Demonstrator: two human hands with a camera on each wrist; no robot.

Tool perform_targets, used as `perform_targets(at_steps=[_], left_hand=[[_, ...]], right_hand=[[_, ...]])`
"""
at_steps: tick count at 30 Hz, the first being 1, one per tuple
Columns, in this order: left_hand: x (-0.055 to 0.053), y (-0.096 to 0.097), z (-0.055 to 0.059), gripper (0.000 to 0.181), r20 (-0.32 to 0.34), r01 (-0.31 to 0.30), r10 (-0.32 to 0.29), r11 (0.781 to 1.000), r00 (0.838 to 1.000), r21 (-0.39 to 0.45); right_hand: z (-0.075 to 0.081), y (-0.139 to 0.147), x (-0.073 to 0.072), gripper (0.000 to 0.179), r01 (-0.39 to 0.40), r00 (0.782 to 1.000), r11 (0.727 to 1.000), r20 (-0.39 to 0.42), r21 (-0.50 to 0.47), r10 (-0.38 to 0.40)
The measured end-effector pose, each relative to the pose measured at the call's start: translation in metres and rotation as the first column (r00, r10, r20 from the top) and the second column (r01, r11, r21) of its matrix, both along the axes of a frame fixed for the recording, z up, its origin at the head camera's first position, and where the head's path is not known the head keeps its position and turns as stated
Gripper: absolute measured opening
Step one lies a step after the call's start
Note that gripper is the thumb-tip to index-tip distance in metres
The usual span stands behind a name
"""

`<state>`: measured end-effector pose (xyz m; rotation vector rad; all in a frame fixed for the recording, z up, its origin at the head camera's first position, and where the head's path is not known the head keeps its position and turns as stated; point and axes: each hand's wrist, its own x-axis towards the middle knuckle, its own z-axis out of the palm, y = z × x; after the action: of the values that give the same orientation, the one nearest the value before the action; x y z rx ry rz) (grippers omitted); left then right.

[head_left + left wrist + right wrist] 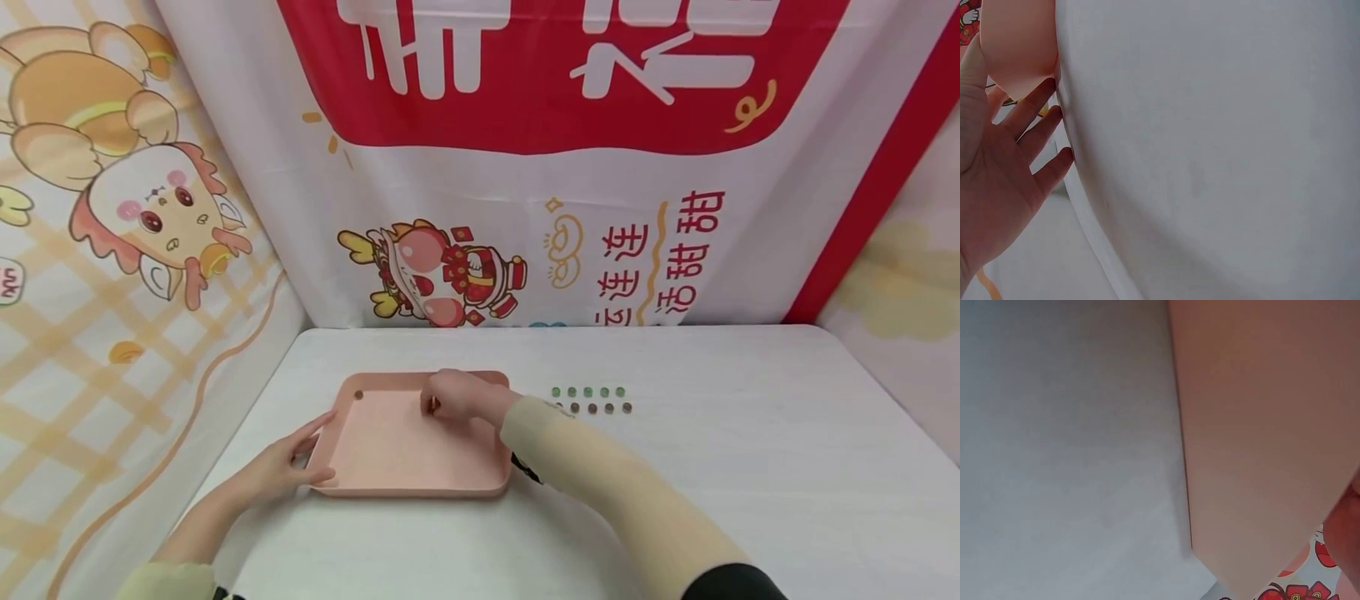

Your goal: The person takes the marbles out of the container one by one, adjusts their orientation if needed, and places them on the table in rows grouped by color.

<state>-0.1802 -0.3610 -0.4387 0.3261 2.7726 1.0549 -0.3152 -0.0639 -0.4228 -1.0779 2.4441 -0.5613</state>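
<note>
A pink rectangular tray (408, 454) lies on the white table. My left hand (273, 471) rests at its left side, thumb near the front corner and a fingertip on the left rim. In the left wrist view the fingers of that hand (1013, 150) are spread and nearly straight beside the tray's wall (1019, 44). Over the tray's far right part, my right hand (468, 396) has curled fingers that pinch a small brown bead (433, 405), mostly hidden. Another small brown bead (358, 395) lies in the tray's far left corner.
Right of the tray, a row of several green beads (588, 392) lies behind a row of several brown beads (592, 408); my right sleeve (592, 467) partly covers the nearest brown one. A printed cloth (540, 233) hangs at the table's far edge, and another patterned cloth hangs at the left.
</note>
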Motion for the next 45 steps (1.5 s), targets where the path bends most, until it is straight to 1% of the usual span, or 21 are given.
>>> perform_targets(at_steps=[8, 13, 16, 18, 22, 26, 29, 31, 33, 36, 38, 43, 45], left_hand=[[-0.001, 0.001, 0.000, 0.093, -0.013, 0.007, -0.008, 1.000, 1.000, -0.013], [0.001, 0.000, 0.000, 0.091, -0.032, 0.016, -0.016, 1.000, 0.999, -0.020], [0.002, -0.001, 0.001, 0.090, -0.035, 0.010, -0.011, 1.000, 0.999, -0.015], [0.003, -0.002, 0.001, 0.090, -0.041, 0.014, -0.015, 1.000, 0.999, -0.019], [0.002, -0.003, 0.000, 0.091, -0.044, 0.009, -0.011, 0.999, 0.999, -0.032], [0.002, -0.004, 0.000, 0.092, -0.030, -0.003, 0.002, 0.999, 1.000, -0.033], [0.002, -0.003, 0.000, 0.093, -0.017, -0.009, 0.008, 0.999, 1.000, -0.032], [0.002, -0.002, 0.000, 0.093, -0.009, -0.011, 0.011, 0.999, 1.000, -0.034], [0.003, -0.001, 0.000, 0.094, -0.005, -0.009, 0.009, 0.999, 1.000, -0.037], [0.003, -0.001, -0.002, 0.094, -0.010, -0.006, 0.005, 0.999, 1.000, -0.038], [0.002, -0.001, -0.002, 0.093, -0.011, -0.002, 0.001, 0.999, 1.000, -0.032], [0.000, 0.000, -0.001, 0.093, -0.011, 0.007, -0.007, 1.000, 1.000, -0.027], [0.000, 0.001, -0.001, 0.093, -0.011, 0.010, -0.011, 1.000, 1.000, -0.028]], right_hand=[[0.002, 0.005, 0.000, 0.016, 0.004, 1.000, 1.000, 0.018, -0.008, -0.004], [0.009, 0.011, -0.001, 0.014, -0.016, 1.000, 1.000, -0.009, -0.026, 0.016], [0.015, 0.016, -0.001, 0.015, -0.044, 0.998, 0.998, -0.037, -0.053, 0.043], [0.020, 0.020, 0.000, 0.016, -0.059, 0.998, 0.995, -0.042, -0.078, 0.055], [0.029, 0.031, 0.003, 0.016, -0.101, 0.993, 0.988, -0.070, -0.119, 0.093], [0.035, 0.043, 0.008, 0.015, -0.133, 0.988, 0.981, -0.092, -0.144, 0.120], [0.039, 0.054, 0.014, 0.013, -0.148, 0.986, 0.976, -0.100, -0.162, 0.133], [0.040, 0.062, 0.018, 0.013, -0.151, 0.986, 0.973, -0.091, -0.176, 0.137], [0.041, 0.071, 0.022, 0.013, -0.147, 0.988, 0.971, -0.075, -0.191, 0.135], [0.041, 0.086, 0.027, 0.014, -0.118, 0.993, 0.971, -0.049, -0.207, 0.110], [0.043, 0.098, 0.029, 0.014, -0.106, 0.994, 0.970, -0.053, -0.220, 0.097], [0.048, 0.130, 0.030, 0.014, -0.051, 0.996, 0.972, -0.089, -0.231, 0.031], [0.050, 0.143, 0.032, 0.015, -0.004, 0.997, 0.971, -0.075, -0.238, -0.015]])
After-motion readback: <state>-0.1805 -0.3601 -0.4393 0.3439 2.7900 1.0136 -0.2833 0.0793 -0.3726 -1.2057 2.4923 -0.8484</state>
